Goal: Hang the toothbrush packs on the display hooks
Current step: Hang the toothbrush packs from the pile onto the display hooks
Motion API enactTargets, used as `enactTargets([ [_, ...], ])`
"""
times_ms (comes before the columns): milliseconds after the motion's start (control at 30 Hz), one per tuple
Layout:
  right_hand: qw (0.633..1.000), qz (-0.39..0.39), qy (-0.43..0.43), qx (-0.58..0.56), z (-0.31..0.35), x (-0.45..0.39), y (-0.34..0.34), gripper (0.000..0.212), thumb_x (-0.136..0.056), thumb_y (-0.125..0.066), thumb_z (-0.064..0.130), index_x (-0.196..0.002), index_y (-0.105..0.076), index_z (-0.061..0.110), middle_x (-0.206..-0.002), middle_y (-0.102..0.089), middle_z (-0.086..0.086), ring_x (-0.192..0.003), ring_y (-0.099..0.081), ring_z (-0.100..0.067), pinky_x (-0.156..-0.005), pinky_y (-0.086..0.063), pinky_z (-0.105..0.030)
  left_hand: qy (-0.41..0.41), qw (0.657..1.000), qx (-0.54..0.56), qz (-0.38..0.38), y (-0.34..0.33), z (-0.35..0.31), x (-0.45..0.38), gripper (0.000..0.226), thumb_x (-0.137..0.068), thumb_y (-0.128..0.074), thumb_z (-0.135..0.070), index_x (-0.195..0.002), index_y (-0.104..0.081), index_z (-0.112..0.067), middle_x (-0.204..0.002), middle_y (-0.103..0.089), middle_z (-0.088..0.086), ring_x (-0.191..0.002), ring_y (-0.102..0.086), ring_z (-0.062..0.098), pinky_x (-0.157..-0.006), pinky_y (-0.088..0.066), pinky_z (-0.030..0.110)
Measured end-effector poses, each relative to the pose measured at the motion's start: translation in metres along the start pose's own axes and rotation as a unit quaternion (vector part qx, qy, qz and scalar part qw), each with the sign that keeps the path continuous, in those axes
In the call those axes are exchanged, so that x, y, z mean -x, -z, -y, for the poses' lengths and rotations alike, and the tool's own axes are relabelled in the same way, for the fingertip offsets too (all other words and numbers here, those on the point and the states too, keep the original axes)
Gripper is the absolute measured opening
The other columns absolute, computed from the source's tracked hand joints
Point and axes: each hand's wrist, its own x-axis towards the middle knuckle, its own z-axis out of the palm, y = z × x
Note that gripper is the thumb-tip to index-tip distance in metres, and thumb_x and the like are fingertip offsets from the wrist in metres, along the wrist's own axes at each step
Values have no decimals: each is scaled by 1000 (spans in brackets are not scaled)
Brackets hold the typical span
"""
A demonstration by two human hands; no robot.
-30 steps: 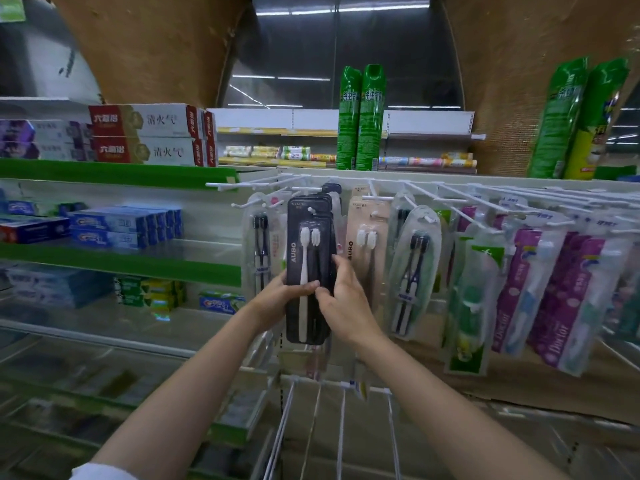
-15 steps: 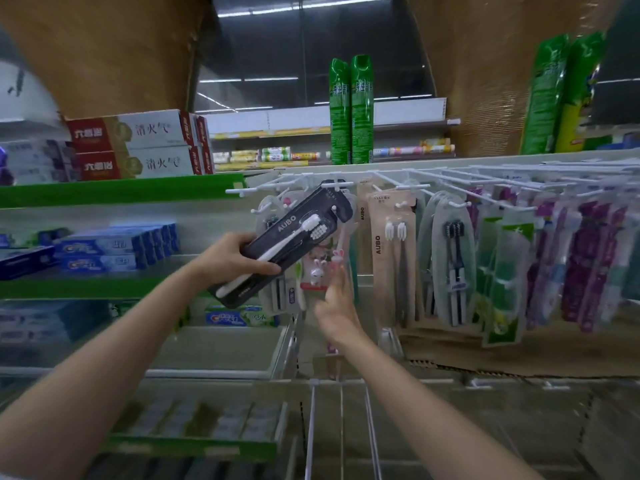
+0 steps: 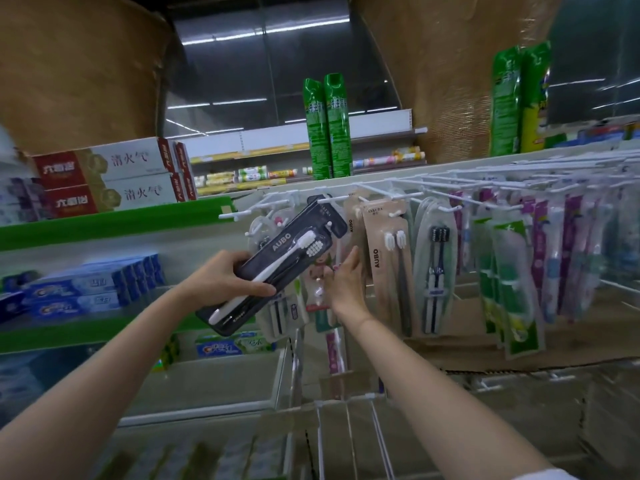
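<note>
Left hand (image 3: 227,275): curled round the lower half of the black toothbrush pack (image 3: 273,268), thumb across its clear front, other fingers hidden behind it.
Black toothbrush pack: labelled AUBO, tilted with its top end up to the right and its bottom end down to the left; a white brush shows through the front; more than one black pack seems stacked in the grip, exact count not clear.
Pack relative to grip: bottom end juts out below the hand; the longer top part reaches up to the white display hooks (image 3: 446,190) at the left end of the rail, its hang hole close to a hook tip; whether threaded on cannot be told.
Right hand (image 3: 346,284): just right of the black pack, fingers straight and spread, reaching in among the small hanging packs (image 3: 320,271) behind it; nothing clearly gripped, contact unclear.
Beige packs (image 3: 386,251): hanging upright on the next hook to the right, also marked AUBO.
Further right along the rail: clear oval packs (image 3: 434,271) with dark brushes, then green and purple packs (image 3: 540,251).
Left shelves: toothpaste boxes (image 3: 107,181) on the upper green-edged shelf (image 3: 114,221), blue boxes (image 3: 90,289) on the one below.
Top of the rack: two green spray cans (image 3: 327,128) standing upright.
</note>
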Motion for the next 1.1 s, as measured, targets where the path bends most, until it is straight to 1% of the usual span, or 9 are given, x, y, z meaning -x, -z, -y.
enactTargets([
  [133,998,-52,-1,-30,-1,-9,-2,35,-91,-55,14,-121,-40,5,-131,-42,-13,-120,-41,-25,-99,-36,-32,-4,1000,5,4,-3,4,-1,39,-70,-80,-29,-103,-62,-18,-93,-71,5,-83,-68,18,-78,-55,34],
  [267,997,-35,-12,-69,1,-10,4,28,-98,-46,13,-122,-35,3,-129,-48,-18,-97,-45,-16,-79,-36,-23,2,1000,10,9,-4,5,-3,46,-69,-81,-30,-108,-62,-14,-96,-71,6,-85,-68,20,-80,-56,36],
  [433,998,-30,-16,-52,15,-1,-3,50,-101,-34,13,-147,-14,6,-145,-38,-19,-122,-50,-30,-92,-41,-30,3,1000,-1,14,-4,4,0,69,-49,-80,-53,-106,-62,-19,-94,-71,4,-83,-69,19,-80,-56,39],
  [533,990,-83,-7,-112,22,-3,-4,30,-101,-27,9,-130,-31,2,-140,-43,-17,-106,-54,-24,-85,-41,-27,-6,1000,17,11,-7,5,1,55,-63,-84,-36,-108,-61,-14,-96,-70,6,-84,-68,21,-80,-56,37],
  [667,991,-102,-43,-80,20,-3,-6,30,-100,-37,10,-127,-30,-2,-129,-50,-24,-94,-52,-24,-64,-31,-15,-13,1000,16,8,-8,5,2,41,-71,-80,-29,-103,-60,-15,-91,-68,4,-76,-65,16,-69,-51,26],
  [800,993,-68,-71,-60,11,4,-11,41,-97,-51,19,-129,-37,-1,-132,-51,-22,-117,-54,-32,-88,-42,-30,-19,1000,21,7,-9,4,4,39,-72,-80,-29,-101,-60,-14,-89,-67,4,-76,-63,18,-70,-51,27],
  [933,995,11,-100,-12,1,8,-20,39,-92,-59,23,-120,-50,-2,-109,-62,-15,-97,-63,-28,-90,-50,-38,-27,999,15,7,-9,5,2,37,-71,-80,-31,-98,-59,-16,-87,-66,3,-74,-62,16,-66,-50,26],
  [1033,993,55,-101,13,-11,20,-23,33,-91,-60,16,-119,-52,1,-101,-64,-15,-75,-62,-22,-76,-55,-38,-32,999,23,6,-11,6,1,38,-72,-79,-29,-101,-58,-16,-91,-66,5,-77,-63,18,-73,-52,30],
  [1100,993,51,-106,4,-21,27,-24,33,-91,-60,17,-120,-52,5,-104,-64,-15,-80,-61,-22,-81,-54,-40,-34,998,44,2,-17,8,1,37,-74,-78,-26,-101,-56,-16,-87,-65,2,-71,-62,13,-65,-52,20],
])
